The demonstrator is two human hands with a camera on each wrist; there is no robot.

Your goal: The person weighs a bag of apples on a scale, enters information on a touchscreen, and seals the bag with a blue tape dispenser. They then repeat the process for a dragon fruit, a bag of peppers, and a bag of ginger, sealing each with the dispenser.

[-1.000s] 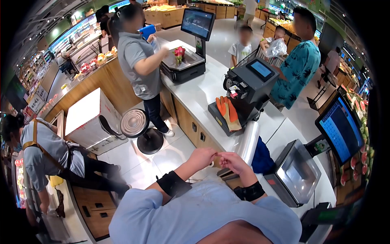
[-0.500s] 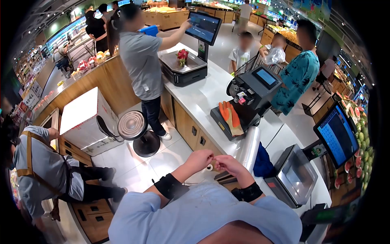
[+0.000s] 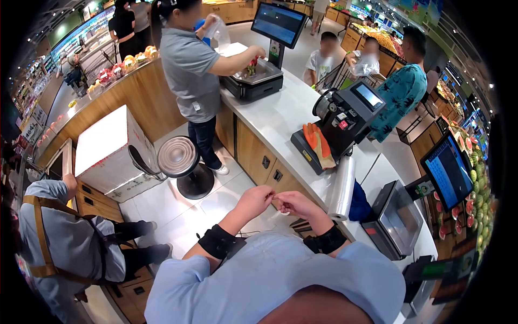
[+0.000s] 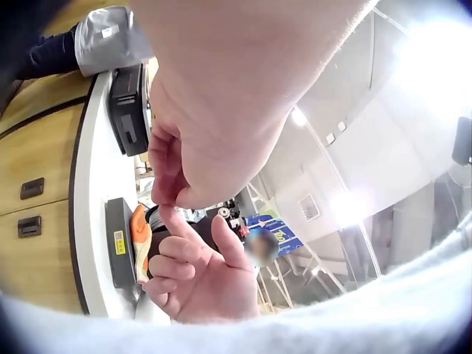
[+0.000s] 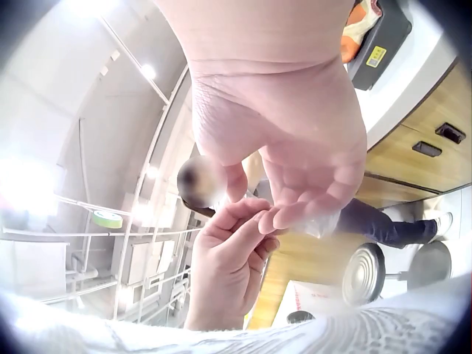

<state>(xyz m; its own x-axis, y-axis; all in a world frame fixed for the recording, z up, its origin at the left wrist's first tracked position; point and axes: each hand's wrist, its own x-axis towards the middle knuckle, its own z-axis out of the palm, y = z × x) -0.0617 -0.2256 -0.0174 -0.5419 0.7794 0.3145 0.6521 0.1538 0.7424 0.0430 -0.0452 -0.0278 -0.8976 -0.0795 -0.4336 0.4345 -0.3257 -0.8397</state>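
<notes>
In the head view my left hand and right hand meet in front of my chest, above the floor beside the counter. The left thumb and fingers pinch the tip of the right index finger, as the left wrist view shows. That index finger is held out, while the other right fingers curl loosely and the thumb stands apart. No object shows in either hand. Nearest to them on the counter lie a roll of clear plastic bags and a dark blue cloth.
An orange glove lies on a scale with a printer head. Another scale with a screen stands at right. A worker reaches to a dragon fruit. A round stool, white box and another worker are at left.
My hands stay together, fingertips touching. The worker at the far scale has lowered an arm from the screen to the dragon fruit and now holds up a clear plastic bag. The head view has shifted slightly.
</notes>
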